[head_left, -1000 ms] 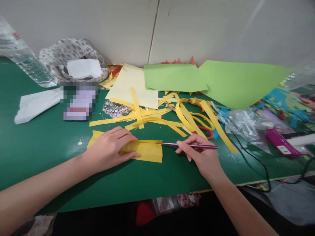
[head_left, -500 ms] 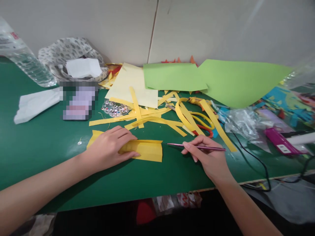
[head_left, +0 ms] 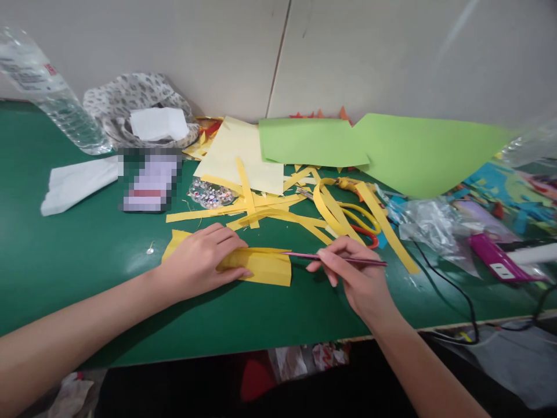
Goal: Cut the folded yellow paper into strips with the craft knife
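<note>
Right hand (head_left: 355, 270) holds rod (head_left: 304, 255) across open tabletop (head_left: 278, 316) to yellow paper's (head_left: 270, 269) edge.

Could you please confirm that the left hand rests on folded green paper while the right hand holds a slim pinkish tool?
Not quite: the folded paper under the left hand is yellow, not green, as the head view shows; the right hand does hold a slim pinkish tool.
</note>
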A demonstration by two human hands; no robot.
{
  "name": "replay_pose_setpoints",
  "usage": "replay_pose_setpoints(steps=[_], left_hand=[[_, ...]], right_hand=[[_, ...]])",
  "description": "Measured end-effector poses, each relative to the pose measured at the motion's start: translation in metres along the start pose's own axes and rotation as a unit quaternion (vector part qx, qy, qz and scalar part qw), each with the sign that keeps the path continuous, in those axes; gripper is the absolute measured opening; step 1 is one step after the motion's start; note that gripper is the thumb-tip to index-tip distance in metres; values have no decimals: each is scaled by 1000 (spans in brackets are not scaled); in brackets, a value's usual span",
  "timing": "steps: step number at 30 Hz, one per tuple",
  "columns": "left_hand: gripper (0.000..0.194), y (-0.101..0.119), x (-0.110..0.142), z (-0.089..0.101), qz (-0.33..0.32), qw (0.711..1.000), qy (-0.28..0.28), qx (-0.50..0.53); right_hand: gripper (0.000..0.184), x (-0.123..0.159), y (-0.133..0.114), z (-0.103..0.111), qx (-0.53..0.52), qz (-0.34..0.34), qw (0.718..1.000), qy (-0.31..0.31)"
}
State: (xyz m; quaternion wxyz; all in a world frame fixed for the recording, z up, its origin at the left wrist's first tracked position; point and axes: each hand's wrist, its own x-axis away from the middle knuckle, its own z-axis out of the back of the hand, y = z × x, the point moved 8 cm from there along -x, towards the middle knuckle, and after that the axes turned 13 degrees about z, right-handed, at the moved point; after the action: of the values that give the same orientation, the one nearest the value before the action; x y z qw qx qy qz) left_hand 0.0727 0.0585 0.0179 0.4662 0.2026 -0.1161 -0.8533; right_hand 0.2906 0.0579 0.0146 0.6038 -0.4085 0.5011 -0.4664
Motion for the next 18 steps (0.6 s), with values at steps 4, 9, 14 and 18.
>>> replay_pose_setpoints(steps=[4, 9, 14, 18], left_hand=[[30, 0, 0, 0, 0, 1000, -6, 5], [29, 0, 0, 0, 5, 1000, -20, 11], [29, 0, -1, 0, 10, 1000, -20, 8], [29, -1, 0, 0, 6, 1000, -13, 7]], right_hand=[[25, -8, -3, -35, 22, -17, 998, -61], [24, -13, -3, -61, 31, -11, 994, -106], [24, -11, -2, -59, 51, -12, 994, -100], [25, -9, 0, -46, 64, -13, 995, -74]])
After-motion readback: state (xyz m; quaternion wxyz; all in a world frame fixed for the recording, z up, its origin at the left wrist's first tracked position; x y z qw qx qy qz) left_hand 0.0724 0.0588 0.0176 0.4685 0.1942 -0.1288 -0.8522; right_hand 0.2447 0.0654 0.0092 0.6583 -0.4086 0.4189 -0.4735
